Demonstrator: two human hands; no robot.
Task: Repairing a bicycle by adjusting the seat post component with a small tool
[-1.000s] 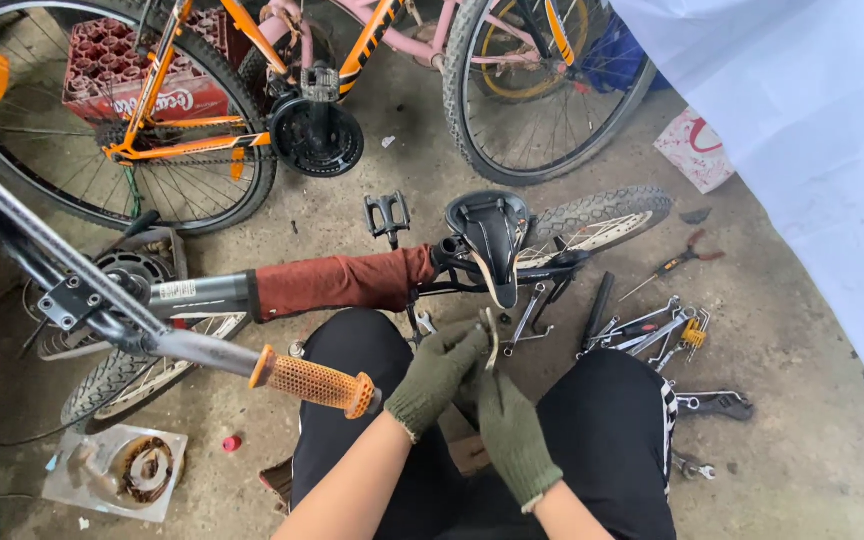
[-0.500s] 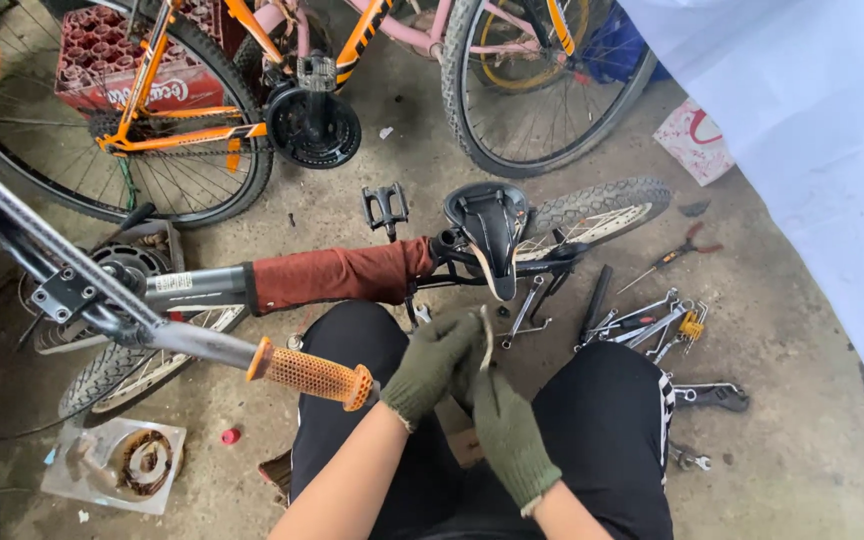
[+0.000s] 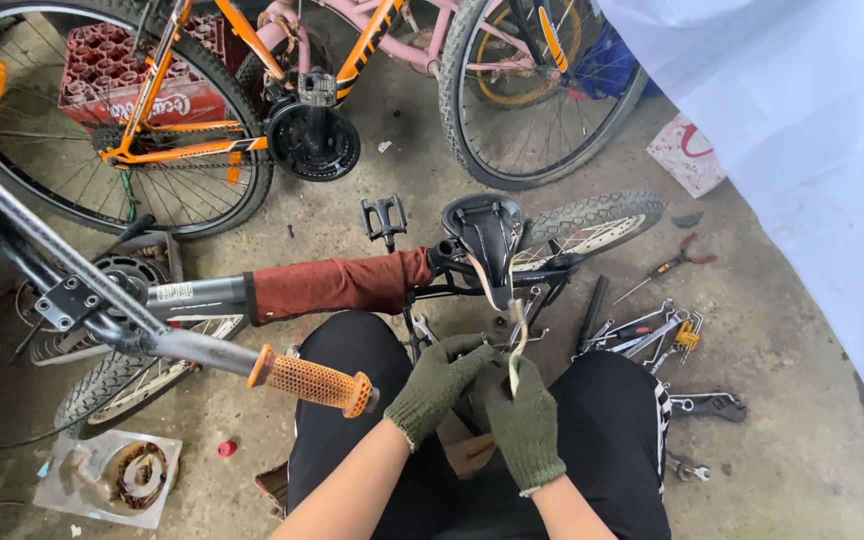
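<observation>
Moved: hands barely shifted since earlier frame.
Left hand (image 3: pixel 439 382): closed on strap (image 3: pixel 515 345).
Right hand (image 3: pixel 524 420): gripping strap, just below saddle (image 3: pixel 484 228).
Risk: gloved grip likely slips; strap could snag the frame.

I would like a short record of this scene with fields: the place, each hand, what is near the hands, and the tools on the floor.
Place: concrete floor with bicycles around a seated person
Left hand: green glove, fingers closed on a small part at the lap
Right hand: green glove, pinching a pale strip that runs up to the black saddle
Near the hands: orange handlebar grip, dark red wrap on the frame
Tools: spanners and pliers lie to the right
Other: black pedal, red crate
</observation>
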